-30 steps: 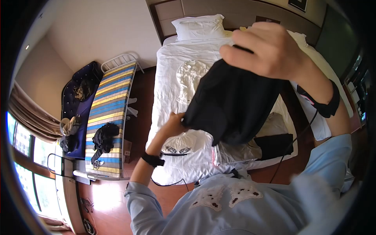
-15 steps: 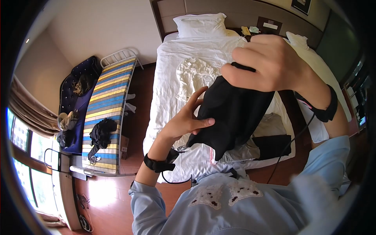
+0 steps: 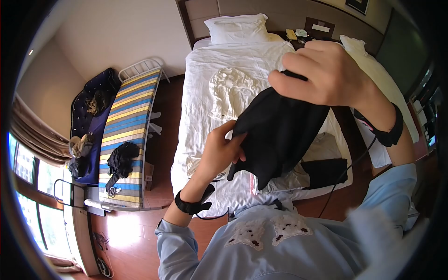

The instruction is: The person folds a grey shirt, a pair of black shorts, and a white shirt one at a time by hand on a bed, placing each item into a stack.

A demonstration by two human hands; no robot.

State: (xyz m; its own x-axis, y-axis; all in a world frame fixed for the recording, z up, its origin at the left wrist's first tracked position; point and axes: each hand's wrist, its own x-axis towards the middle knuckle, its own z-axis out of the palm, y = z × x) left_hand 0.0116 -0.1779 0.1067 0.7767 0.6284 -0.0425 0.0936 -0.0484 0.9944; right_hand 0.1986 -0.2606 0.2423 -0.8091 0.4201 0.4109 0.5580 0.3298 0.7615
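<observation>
A black garment hangs in folds above the bed; its exact kind cannot be made out. My right hand is closed on its upper edge, with a bit of black cloth showing between the fingers. Lower down, my left hand pinches the garment's left side, fingers partly hidden by the cloth. On the bed beyond lies a crumpled white garment. Beneath and to the right are a folded beige garment and a flat black cloth.
The white bed has a pillow at its head. To the left stand a cot with a striped mattress, a black garment on it, and a dark blue sofa. A cable trails from my right wrist.
My left hand has gone from spread fingers beside the black garment to a grip on its left side. My right hand keeps its hold and has barely moved.
</observation>
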